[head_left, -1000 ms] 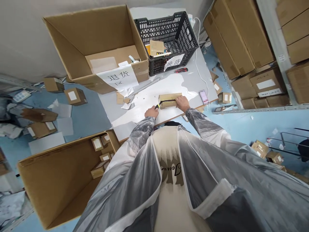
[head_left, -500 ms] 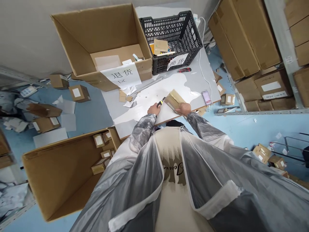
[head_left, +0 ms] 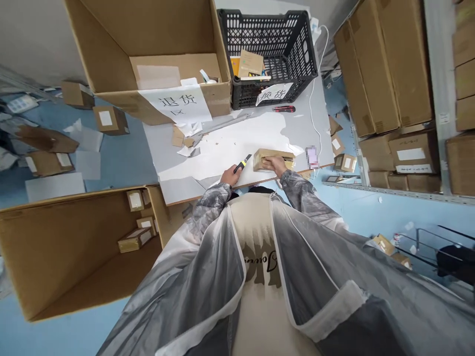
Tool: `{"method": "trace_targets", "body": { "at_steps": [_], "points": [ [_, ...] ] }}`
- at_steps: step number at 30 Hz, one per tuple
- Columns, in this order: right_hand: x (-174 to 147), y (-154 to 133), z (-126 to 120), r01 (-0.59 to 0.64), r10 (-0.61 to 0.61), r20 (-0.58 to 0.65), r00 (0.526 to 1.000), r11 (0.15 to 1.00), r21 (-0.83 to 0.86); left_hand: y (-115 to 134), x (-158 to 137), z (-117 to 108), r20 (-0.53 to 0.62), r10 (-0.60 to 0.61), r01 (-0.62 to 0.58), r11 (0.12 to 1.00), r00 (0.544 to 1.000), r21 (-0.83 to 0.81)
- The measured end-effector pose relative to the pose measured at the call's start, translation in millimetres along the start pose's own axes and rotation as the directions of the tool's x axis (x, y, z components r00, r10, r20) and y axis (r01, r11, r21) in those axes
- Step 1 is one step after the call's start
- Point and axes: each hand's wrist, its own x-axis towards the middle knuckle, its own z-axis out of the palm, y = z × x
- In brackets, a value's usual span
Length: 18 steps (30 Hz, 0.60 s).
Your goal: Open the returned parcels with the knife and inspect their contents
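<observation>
My left hand is closed round a black and yellow utility knife, whose tip points up and to the right. To its right, my right hand grips a small taped cardboard box at the front edge of the table. The fingers lie over the box's near side, and a dark gap shows along its right part. What is inside cannot be made out. Knife and box are apart, with a short stretch of tabletop between them.
Behind stand a large carton with a paper sign and a black plastic crate holding small boxes. A red and black cutter and a phone lie on the table. An open carton stands at lower left.
The small box has turned from slanted to nearly level, and my right hand has moved onto its near side. My left hand with the knife has drawn slightly left, away from it.
</observation>
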Motion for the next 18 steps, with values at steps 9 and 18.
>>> {"method": "trace_targets", "body": {
  "at_steps": [9,18],
  "points": [
    [17,0,-32,0.303,-0.415,0.186,0.891,0.237,-0.923,24,6,52,0.011,-0.104,0.105,0.987,0.994,-0.125],
    [57,-15,-46,0.72,-0.298,0.712,0.636,-0.104,-0.686,34,-4,69,-0.059,-0.204,0.178,0.938,0.977,-0.296]
  ]
}}
